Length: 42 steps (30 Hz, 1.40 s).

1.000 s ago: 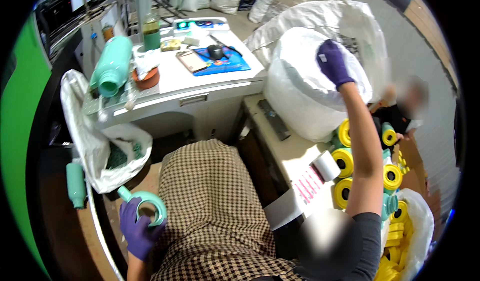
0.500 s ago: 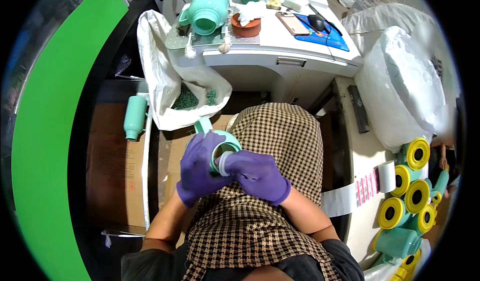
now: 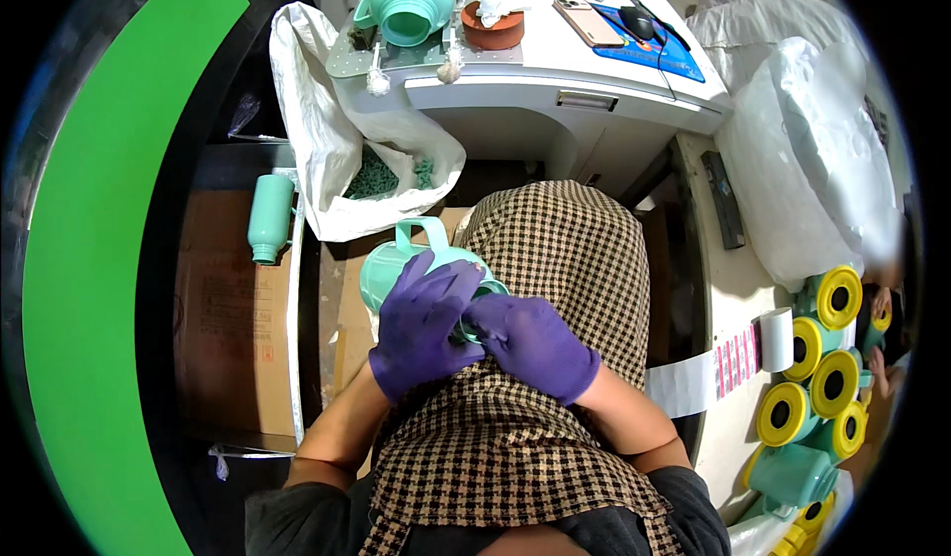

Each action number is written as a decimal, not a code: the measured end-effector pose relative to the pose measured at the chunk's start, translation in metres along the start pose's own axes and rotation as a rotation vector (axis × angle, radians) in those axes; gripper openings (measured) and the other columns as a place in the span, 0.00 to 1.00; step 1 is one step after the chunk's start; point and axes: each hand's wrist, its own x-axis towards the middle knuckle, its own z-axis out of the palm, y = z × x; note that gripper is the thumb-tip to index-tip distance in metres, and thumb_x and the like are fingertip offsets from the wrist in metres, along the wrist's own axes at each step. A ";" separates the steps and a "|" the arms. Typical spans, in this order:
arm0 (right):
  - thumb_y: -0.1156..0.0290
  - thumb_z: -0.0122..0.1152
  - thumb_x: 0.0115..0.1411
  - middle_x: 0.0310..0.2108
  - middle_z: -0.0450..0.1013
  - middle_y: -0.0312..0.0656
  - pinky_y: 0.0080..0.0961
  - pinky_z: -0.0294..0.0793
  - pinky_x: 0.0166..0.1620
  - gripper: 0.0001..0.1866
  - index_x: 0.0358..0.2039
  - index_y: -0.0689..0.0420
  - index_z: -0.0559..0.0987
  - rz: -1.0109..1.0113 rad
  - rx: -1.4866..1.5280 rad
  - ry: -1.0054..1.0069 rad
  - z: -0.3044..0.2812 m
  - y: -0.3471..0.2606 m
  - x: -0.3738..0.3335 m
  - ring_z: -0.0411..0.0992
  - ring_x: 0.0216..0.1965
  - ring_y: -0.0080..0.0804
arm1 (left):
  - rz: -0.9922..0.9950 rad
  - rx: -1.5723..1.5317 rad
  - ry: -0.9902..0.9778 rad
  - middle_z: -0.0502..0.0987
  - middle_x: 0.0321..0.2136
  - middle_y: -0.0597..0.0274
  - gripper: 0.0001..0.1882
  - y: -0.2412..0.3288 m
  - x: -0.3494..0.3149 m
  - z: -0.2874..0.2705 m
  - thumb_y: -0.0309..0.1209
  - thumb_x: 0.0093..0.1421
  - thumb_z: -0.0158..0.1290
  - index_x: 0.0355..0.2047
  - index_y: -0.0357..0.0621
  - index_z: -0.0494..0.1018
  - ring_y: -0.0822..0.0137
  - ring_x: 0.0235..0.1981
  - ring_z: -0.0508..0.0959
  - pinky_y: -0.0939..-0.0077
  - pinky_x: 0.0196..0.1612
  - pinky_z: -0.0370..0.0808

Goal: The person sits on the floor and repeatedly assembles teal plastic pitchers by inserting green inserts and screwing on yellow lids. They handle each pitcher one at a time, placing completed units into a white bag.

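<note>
A mint-green plastic jug shell (image 3: 376, 277) with a looped handle lies tilted over my lap, its mouth toward my right. My left hand (image 3: 424, 316), in a purple glove, is wrapped over the shell near its mouth. At that mouth my right hand (image 3: 530, 343), gloved in purple too, has its fingers curled closed against the rim. What sits between those fingers is hidden. A brown-and-black checked apron (image 3: 565, 244) covers my lap beneath the shell.
A white sack (image 3: 312, 120) with green scraps stands ahead. One green bottle shell (image 3: 269, 219) lies on cardboard (image 3: 233, 328) at left. A white desk (image 3: 555, 80) holds another jug shell (image 3: 406, 6). On the right bench are a label roll (image 3: 777, 340) and several yellow-ringed shells (image 3: 834, 383).
The jug shell has turned so its mouth points more to the right, showing more of its side. My right hand has shifted right, and the pale ring beside its thumb is out of sight.
</note>
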 end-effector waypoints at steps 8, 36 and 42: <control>0.82 0.57 0.54 0.42 0.76 0.55 0.41 0.77 0.51 0.24 0.54 0.62 0.75 -0.045 0.130 0.115 0.004 -0.002 -0.021 0.76 0.46 0.54 | -0.376 -0.022 -0.192 0.77 0.49 0.46 0.40 0.021 0.024 -0.004 0.40 0.40 0.72 0.53 0.39 0.72 0.45 0.54 0.76 0.46 0.62 0.68; 0.68 0.74 0.49 0.36 0.77 0.42 0.37 0.75 0.43 0.08 0.29 0.53 0.83 0.676 -0.803 1.219 -0.078 0.143 -0.323 0.75 0.40 0.43 | 0.697 0.094 -0.630 0.77 0.41 0.85 0.15 0.038 -0.032 0.073 0.52 0.62 0.55 0.48 0.71 0.78 0.79 0.36 0.79 0.70 0.34 0.71; 0.71 0.69 0.56 0.36 0.75 0.43 0.29 0.73 0.47 0.07 0.34 0.57 0.83 0.401 -0.057 1.246 -0.090 0.060 -0.207 0.73 0.41 0.37 | 1.034 0.456 -0.398 0.67 0.62 0.89 0.26 0.012 -0.053 0.074 0.42 0.67 0.43 0.64 0.88 0.61 0.82 0.67 0.62 0.37 0.70 0.40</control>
